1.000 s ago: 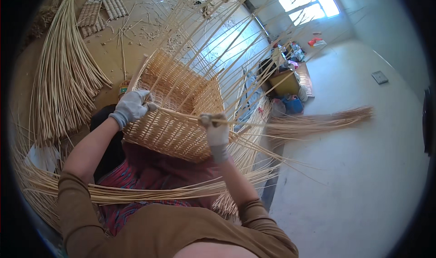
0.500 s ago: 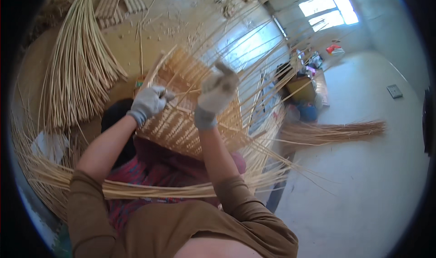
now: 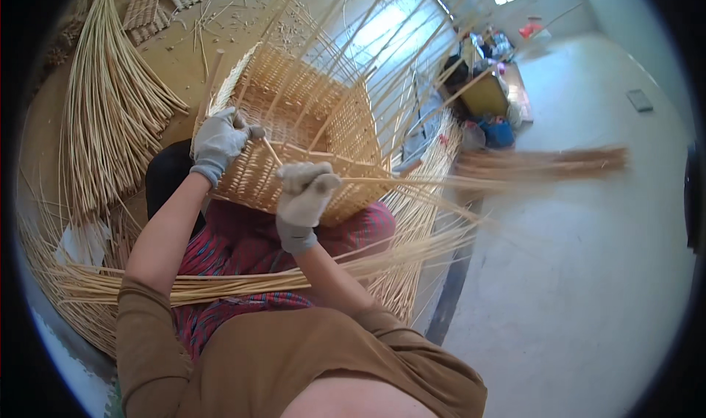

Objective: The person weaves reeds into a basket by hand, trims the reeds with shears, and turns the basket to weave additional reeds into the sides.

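Note:
A half-woven wicker basket (image 3: pixel 309 190) rests on my lap over a red and blue patterned cloth (image 3: pixel 360 227), with long upright rods rising from its sides. My left hand (image 3: pixel 224 142), in a grey-white glove, is closed on the basket's near rim at its left end, around a strand there. My right hand (image 3: pixel 305 197), gloved alike, is closed on a pale weaving strand (image 3: pixel 379 181) just in front of the near wall. Loose canes (image 3: pixel 220 286) lie across my lap beneath my forearms.
A large fan of pale canes (image 3: pixel 118 124) lies at the left. Woven mats (image 3: pixel 154 6) and scraps lie beyond it. More canes (image 3: pixel 401 271) run along my right, with a blurred brown bundle (image 3: pixel 559 161) on the pale floor. A cluttered yellow cabinet (image 3: pixel 482 98) stands farther back.
My right hand rose above the rim, then came down and inward to in front of the near wall, drawing the strand. My left hand stays gripping at the rim's left.

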Available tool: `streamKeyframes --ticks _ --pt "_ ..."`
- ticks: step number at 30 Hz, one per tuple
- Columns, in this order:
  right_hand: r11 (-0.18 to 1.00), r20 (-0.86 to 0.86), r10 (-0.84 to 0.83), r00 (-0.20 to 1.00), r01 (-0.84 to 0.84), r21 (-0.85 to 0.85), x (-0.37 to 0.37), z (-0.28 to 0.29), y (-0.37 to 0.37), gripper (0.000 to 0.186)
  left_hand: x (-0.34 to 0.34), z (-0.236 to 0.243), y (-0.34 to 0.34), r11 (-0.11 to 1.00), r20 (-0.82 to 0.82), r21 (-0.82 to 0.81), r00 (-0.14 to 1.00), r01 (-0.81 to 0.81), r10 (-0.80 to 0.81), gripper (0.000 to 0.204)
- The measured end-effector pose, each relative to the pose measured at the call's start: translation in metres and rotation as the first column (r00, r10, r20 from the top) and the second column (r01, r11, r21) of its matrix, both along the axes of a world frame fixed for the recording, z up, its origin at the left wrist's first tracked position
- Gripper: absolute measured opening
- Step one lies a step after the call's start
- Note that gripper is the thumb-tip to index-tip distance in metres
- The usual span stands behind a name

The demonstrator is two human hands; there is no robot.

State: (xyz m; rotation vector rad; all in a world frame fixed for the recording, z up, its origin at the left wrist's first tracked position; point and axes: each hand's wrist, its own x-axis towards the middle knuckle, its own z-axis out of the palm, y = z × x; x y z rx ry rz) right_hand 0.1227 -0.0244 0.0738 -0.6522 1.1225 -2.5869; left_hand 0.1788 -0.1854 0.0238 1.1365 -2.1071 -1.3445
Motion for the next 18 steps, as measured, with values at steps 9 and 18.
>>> streamKeyframes --ticks 9,18 --pt "0.954 0.358 -0.155 0.921 0.045 0.297 -0.105 -0.020 0.097 0.033 -0.015 0.031 0.052 0.978 -0.820 0.160 0.570 0.133 0.056 0.033" --pt "0.621 -0.837 0.344 0.426 0.565 0.543 -0.162 0.085 -0.030 0.063 -0.057 0.006 0.072 0.963 -0.194 0.101 0.955 0.249 -0.227 0.047"
